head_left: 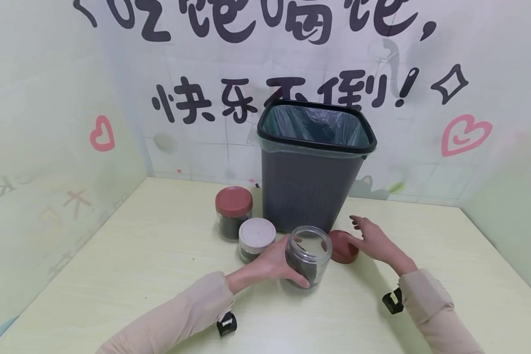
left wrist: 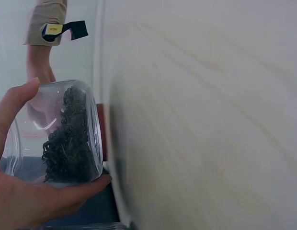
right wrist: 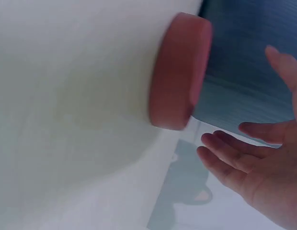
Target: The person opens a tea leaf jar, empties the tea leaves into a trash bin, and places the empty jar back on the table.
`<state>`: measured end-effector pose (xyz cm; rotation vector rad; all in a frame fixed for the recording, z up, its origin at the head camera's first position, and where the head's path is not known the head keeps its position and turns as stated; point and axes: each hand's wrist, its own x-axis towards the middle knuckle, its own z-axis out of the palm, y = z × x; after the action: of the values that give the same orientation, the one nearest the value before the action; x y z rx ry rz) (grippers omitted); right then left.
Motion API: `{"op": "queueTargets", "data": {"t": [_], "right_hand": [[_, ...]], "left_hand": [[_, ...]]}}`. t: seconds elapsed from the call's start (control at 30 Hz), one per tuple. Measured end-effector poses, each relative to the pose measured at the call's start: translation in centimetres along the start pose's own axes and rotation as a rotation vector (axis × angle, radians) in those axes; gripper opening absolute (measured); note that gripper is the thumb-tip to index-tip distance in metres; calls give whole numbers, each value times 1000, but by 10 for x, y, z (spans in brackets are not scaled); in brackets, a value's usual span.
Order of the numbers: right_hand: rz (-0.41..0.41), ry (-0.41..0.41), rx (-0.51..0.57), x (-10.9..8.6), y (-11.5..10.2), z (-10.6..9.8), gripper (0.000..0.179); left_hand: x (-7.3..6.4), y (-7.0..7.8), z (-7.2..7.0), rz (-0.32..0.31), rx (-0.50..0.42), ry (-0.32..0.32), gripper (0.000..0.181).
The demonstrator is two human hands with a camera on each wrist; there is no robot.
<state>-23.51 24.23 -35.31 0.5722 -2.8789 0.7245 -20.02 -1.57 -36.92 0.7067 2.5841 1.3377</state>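
Note:
My left hand (head_left: 272,260) grips a clear lidless jar (head_left: 315,268) round its side, thumb on the near face. Dark, curled dried leaves (left wrist: 69,143) lie inside it, as the left wrist view shows. To the right a red lid (head_left: 344,247) lies on the table against the bin's foot. Just beside and above that lid is my right hand (head_left: 376,242), its fingers spread and holding nothing. In the right wrist view a gap shows between the fingers (right wrist: 230,158) and the red lid (right wrist: 179,72).
A dark bin (head_left: 307,184) with a plastic liner stands behind the jar. Left of it are a red-lidded jar (head_left: 233,211) and a white-lidded jar (head_left: 256,236), both with dark contents. Printed cloth walls (head_left: 194,157) enclose the pale table (head_left: 150,255) at the back and sides.

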Motion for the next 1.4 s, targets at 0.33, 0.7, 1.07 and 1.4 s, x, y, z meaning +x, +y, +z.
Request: {"op": "queueTargets", "data": {"t": [0.33, 0.7, 1.07, 1.4], "right_hand": [[68, 89, 160, 3, -12, -40, 49], [61, 173, 327, 19, -34, -90, 45], [255, 123, 425, 45, -57, -131, 79], [333, 3, 370, 69, -73, -148, 82]], "left_hand": [[-5, 19, -38, 34, -71, 60, 84], [-9, 22, -91, 75, -148, 187, 88], [-10, 30, -155, 3, -118, 330, 93], [1, 39, -194, -88, -5, 474, 93]]}}
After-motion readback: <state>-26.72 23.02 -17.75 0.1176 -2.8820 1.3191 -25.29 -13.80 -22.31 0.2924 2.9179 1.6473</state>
